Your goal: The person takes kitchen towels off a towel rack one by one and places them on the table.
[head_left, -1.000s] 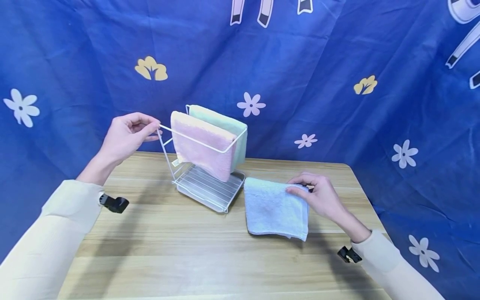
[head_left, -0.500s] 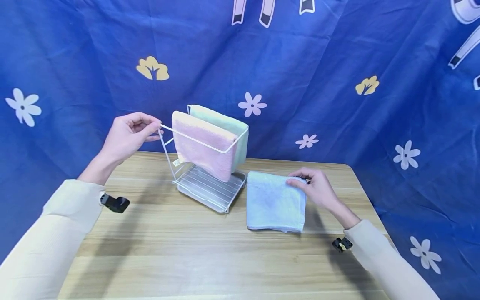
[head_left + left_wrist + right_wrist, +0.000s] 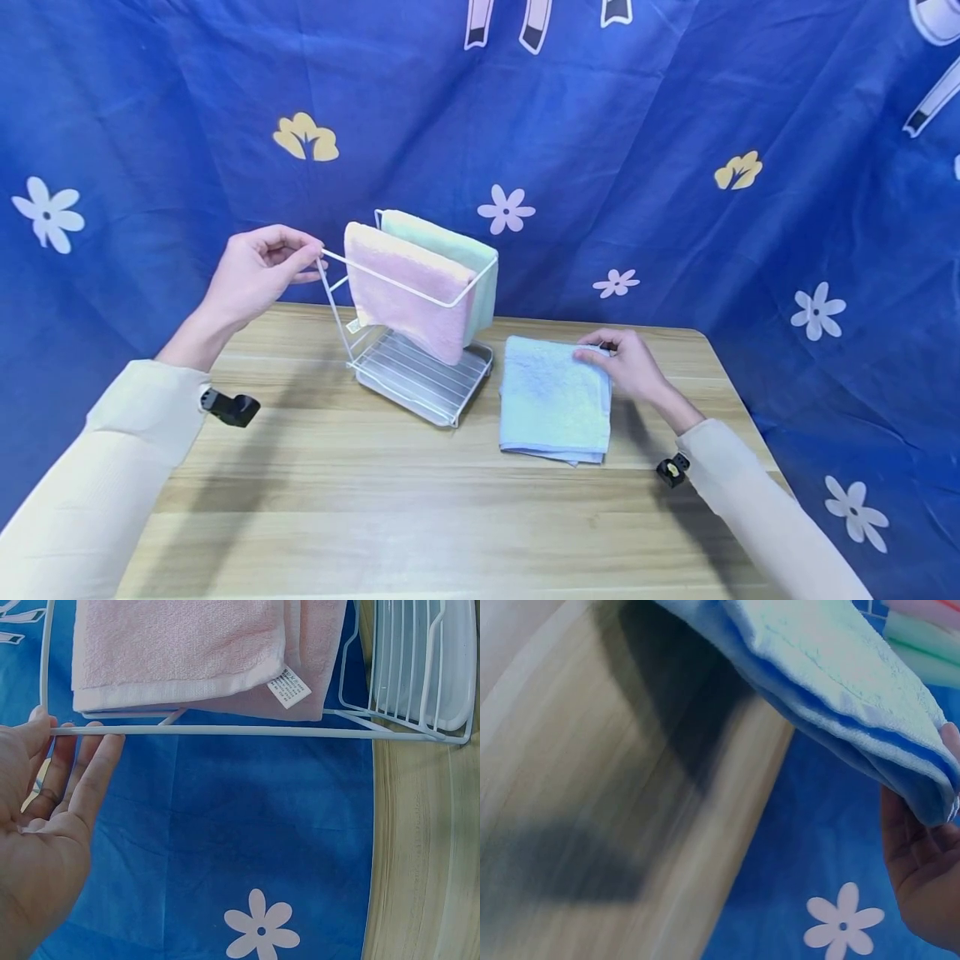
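Observation:
My left hand (image 3: pixel 258 271) pinches the upper left corner of a white wire rack (image 3: pixel 336 310); the left wrist view shows thumb and fingertips on its thin bar. Over the rack's upper rails hang a pink towel (image 3: pixel 405 287) and, behind it, a mint green towel (image 3: pixel 483 283). A small white label (image 3: pixel 289 687) sticks out from the pink towel. To the right of the rack, my right hand (image 3: pixel 626 367) holds a folded light blue towel (image 3: pixel 555 400) by its upper right corner. In the right wrist view its folded layers show, with the thumb on top and fingers beneath.
The rack's base, a tray under wires (image 3: pixel 420 379), stands on a wooden table (image 3: pixel 375 517). A blue patterned curtain (image 3: pixel 570 125) hangs behind the table and along its right side. A black wrist camera (image 3: pixel 230 408) sits at the left cuff.
The light blue towel has risen slightly and swung to face forward, with my right hand moving a little up and left. My left hand, the rack and its two towels look unchanged.

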{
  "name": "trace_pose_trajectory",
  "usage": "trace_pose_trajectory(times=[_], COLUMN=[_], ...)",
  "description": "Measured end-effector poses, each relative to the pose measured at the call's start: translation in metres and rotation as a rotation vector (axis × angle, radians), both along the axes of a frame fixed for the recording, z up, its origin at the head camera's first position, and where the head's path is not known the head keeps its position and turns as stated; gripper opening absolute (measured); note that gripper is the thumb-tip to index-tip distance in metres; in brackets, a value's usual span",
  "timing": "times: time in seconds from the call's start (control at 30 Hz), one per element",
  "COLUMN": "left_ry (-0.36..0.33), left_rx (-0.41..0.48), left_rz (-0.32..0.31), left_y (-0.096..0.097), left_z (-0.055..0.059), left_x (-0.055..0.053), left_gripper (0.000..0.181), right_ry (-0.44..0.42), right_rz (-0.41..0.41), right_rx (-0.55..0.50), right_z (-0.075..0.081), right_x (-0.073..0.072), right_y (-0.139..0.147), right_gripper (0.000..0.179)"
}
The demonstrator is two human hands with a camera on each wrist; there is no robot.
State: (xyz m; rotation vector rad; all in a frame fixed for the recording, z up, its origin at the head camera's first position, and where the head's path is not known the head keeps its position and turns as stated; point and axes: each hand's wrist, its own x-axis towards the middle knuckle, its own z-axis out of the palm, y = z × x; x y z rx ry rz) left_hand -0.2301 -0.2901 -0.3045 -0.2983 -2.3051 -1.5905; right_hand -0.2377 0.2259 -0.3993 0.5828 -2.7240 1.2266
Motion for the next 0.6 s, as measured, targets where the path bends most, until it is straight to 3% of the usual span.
trace_pose_trajectory(times=[0.6], left_ry=[-0.003], left_rx=[0.003], left_rz=[-0.002], left_y=[0.001], left_z=[0.001], left_x=[0.002], left_gripper=[0.008], right_ry=[-0.051], right_rz=[0.026], right_rx=[-0.034], right_z=[-0.042], right_x=[-0.043], right_y=[0.001], right_gripper=[0.017])
